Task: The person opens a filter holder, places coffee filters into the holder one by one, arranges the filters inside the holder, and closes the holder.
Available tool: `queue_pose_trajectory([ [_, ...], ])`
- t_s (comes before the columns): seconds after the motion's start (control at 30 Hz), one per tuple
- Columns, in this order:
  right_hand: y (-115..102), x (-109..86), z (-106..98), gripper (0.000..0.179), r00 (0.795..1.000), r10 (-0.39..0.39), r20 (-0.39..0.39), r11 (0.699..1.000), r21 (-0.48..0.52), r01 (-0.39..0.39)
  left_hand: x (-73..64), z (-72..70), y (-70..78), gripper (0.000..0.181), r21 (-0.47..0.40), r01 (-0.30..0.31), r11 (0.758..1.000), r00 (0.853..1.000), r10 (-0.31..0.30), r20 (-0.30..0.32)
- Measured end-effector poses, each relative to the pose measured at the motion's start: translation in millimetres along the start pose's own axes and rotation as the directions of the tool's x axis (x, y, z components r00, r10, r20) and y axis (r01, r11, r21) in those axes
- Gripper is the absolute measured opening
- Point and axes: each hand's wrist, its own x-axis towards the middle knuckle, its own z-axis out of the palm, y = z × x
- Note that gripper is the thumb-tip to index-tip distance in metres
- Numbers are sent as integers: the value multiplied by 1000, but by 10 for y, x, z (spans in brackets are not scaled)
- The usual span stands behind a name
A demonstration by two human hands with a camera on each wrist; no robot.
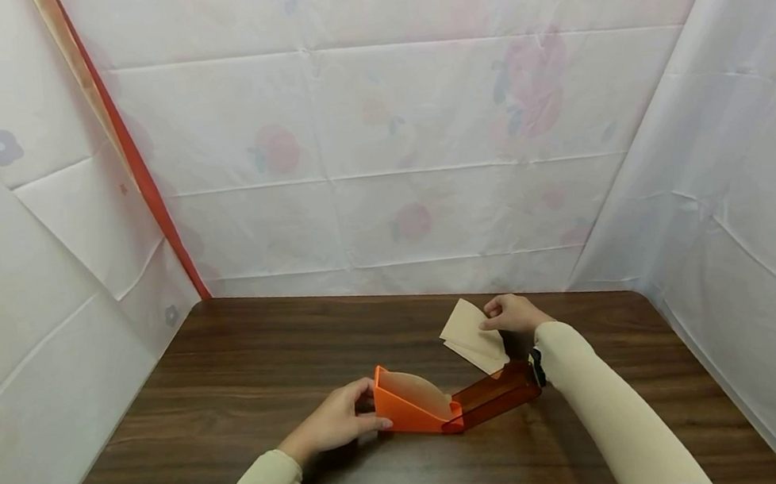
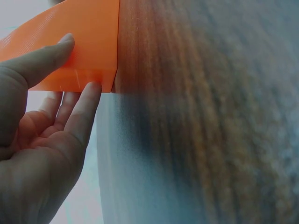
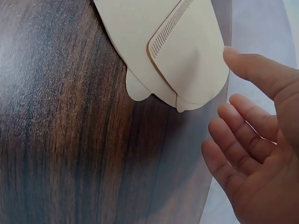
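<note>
My left hand (image 1: 336,418) holds the left end of an orange coffee filter holder (image 1: 407,413) that stands on the table. In the left wrist view its thumb lies along one side of the holder (image 2: 93,35), the fingertips against the end face. A tan paper filter (image 1: 415,389) rests inside. The holder's see-through brown lid (image 1: 495,397) is swung out to the right. Beyond it lie overlapping coffee filter papers (image 1: 470,328), with crimped edges in the right wrist view. There my right hand (image 3: 268,177) has its thumb tip at the upper paper's (image 3: 191,70) edge, its other fingers loosely bent.
The dark wood-grain table (image 1: 244,370) carries all of this. White printed sheets (image 1: 359,117) hang behind it and at both sides. A red strip (image 1: 134,159) runs down the back left corner. The lid stands close to my right wrist.
</note>
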Motion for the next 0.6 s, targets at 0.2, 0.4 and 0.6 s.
queue_pose_trajectory([
  [0.2, 27, 47, 34, 51, 1000, 12, 5, 1000, -5, -12, -3, 9, -13, 32, 1, 3, 1000, 1000, -3, -2],
  [0.4, 18, 79, 60, 54, 999, 49, 20, 998, -29, -48, 13, 3, -50, 32, -5, -8, 1000, 1000, 8, -3],
  [0.6, 21, 121, 97, 60, 995, 93, 29, 995, -47, -91, 3, -1, -27, 32, 6, -5, 1000, 1000, 5, -4],
])
